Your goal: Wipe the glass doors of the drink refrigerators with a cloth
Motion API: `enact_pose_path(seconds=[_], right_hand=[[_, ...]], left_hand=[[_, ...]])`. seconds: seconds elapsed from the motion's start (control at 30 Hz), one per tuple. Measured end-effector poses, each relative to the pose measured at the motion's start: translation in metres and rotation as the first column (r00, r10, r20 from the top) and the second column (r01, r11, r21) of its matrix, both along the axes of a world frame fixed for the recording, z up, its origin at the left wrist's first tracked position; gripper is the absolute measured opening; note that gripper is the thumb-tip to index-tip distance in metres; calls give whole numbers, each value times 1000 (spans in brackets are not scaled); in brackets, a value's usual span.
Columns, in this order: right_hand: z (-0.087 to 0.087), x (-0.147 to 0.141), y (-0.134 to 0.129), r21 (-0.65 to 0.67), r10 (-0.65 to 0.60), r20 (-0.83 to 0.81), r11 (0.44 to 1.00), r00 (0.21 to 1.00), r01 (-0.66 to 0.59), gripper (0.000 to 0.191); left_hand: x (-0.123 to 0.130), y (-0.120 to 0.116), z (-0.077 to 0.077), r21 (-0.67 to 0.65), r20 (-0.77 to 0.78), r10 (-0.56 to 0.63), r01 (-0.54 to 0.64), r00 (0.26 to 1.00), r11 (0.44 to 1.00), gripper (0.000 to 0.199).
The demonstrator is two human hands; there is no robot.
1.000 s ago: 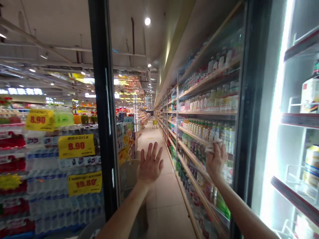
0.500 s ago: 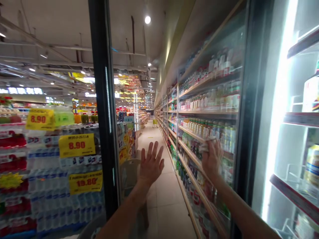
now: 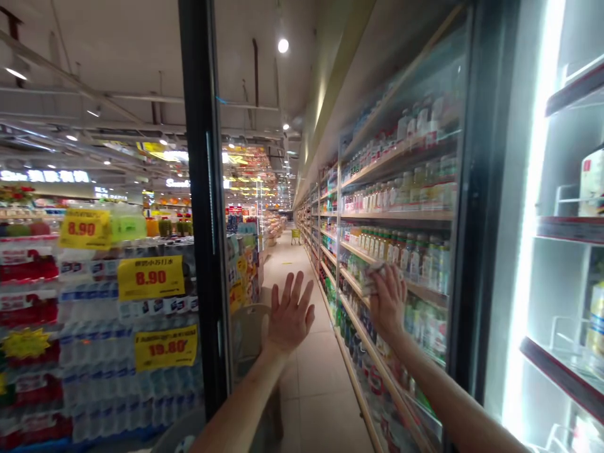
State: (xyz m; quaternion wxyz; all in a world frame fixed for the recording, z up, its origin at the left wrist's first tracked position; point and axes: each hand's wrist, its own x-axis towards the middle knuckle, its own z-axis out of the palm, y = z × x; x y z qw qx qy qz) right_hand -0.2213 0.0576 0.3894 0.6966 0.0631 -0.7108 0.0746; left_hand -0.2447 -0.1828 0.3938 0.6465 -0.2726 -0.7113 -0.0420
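A glass door in a dark frame [image 3: 201, 189] stands across the view. Against its pane lies my left hand [image 3: 290, 314], fingers spread and holding nothing. To the right of it, my right hand [image 3: 389, 299] presses a crumpled pale cloth [image 3: 372, 279] to the glass. The cloth shows at the left of the fingers and is partly hidden beneath them. Shelves of bottles [image 3: 399, 248] show through or in the pane behind my right hand.
Stacked bottle packs [image 3: 94, 346] with yellow price signs [image 3: 151, 277] stand at the left. Lit cooler shelves [image 3: 566, 371] are close at the right. A tiled aisle [image 3: 316, 358] runs away in the middle, with a small yellow-green cart [image 3: 295, 235] far off.
My right hand has moved left with the cloth, closer to my left hand. My left hand stays nearly in place on the pane. The whole view has shifted slightly.
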Motion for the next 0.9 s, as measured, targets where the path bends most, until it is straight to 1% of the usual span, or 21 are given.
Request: enact_pose_path(seconds=[0.07, 0.1, 0.13, 0.17, 0.2, 0.27, 0.33, 0.37, 0.4, 0.43, 0.47, 0.5, 0.57, 0.6, 0.63, 0.67, 0.73, 0.8, 0.83, 0.87, 0.9], right_hand=[[-4, 2, -24, 239, 35, 75, 970, 997, -52, 39], [-4, 2, -28, 301, 36, 92, 952, 995, -62, 38], [-2, 2, -26, 318, 29, 89, 947, 996, -56, 37], [1, 0, -19, 290, 16, 67, 957, 998, -35, 36], [5, -1, -7, 216, -1, 31, 976, 1000, -6, 37], [15, -5, 18, -31, -39, -47, 999, 998, 37, 40], [22, -7, 33, -255, -61, -118, 967, 991, 30, 44], [23, -7, 32, -301, -63, -131, 953, 989, 21, 45], [21, -6, 27, -286, -56, -127, 958, 990, 17, 45], [18, -5, 17, -205, -38, -100, 979, 994, 16, 44], [14, -4, 6, -75, -16, -53, 997, 998, 12, 42], [8, -3, -5, 69, 2, 0, 998, 1000, -2, 40], [0, -2, -16, 282, 17, 75, 959, 997, -38, 38], [-2, -2, -13, 319, 16, 77, 947, 997, -40, 37], [-3, -3, -6, 298, 5, 55, 954, 998, -21, 37], [-2, -4, 7, 222, -13, 19, 975, 1000, 9, 37], [4, -7, 36, -41, -67, -63, 997, 996, 64, 39], [13, -9, 57, -309, -108, -117, 949, 987, 67, 42], [16, -9, 60, -381, -116, -131, 923, 985, 58, 44], [18, -9, 57, -394, -112, -134, 918, 985, 51, 44], [19, -9, 49, -349, -99, -128, 936, 987, 48, 44]], left_hand=[[0, -1, 0, 0, 4, -4, 4, 1000, 1000, 50], [-1, -1, 0, 0, 6, -5, 5, 1000, 1000, 50], [-1, -1, 0, 0, 8, -2, 2, 1000, 1000, 49], [0, -1, 0, -1, 9, 2, -2, 1000, 1000, 49], [0, -1, 0, -3, 9, 7, -7, 1000, 1000, 49], [0, -1, 0, -9, 8, 13, -13, 1000, 1000, 50], [0, 0, 0, -8, 1, 11, -11, 1000, 1000, 51], [0, 0, -1, -4, -5, 6, -6, 1000, 1000, 50], [-1, 0, -1, 0, -11, 0, 0, 1000, 1000, 50], [-1, 0, -1, 4, -17, -4, 4, 1000, 1000, 49], [-2, -1, -1, 5, -21, -7, 7, 1000, 1000, 49], [-2, -1, -1, 5, -24, -9, 10, 1000, 1000, 48], [-3, -2, -1, 7, -21, -12, 12, 1000, 1000, 48], [-4, -3, -1, 9, -20, -14, 14, 1000, 1000, 48], [-4, -3, -1, 10, -18, -15, 15, 1000, 1000, 48], [-4, -3, -1, 12, -16, -16, 16, 1000, 1000, 48], [-4, -2, -1, 12, -16, -15, 15, 1000, 1000, 48], [-3, -1, -1, 12, -21, -12, 12, 1000, 1000, 49], [-3, -1, -1, 12, -23, -13, 14, 1000, 1000, 48], [-3, -1, -1, 14, -25, -15, 15, 1000, 1000, 48], [-4, -1, -1, 16, -25, -16, 17, 1000, 1000, 48]])
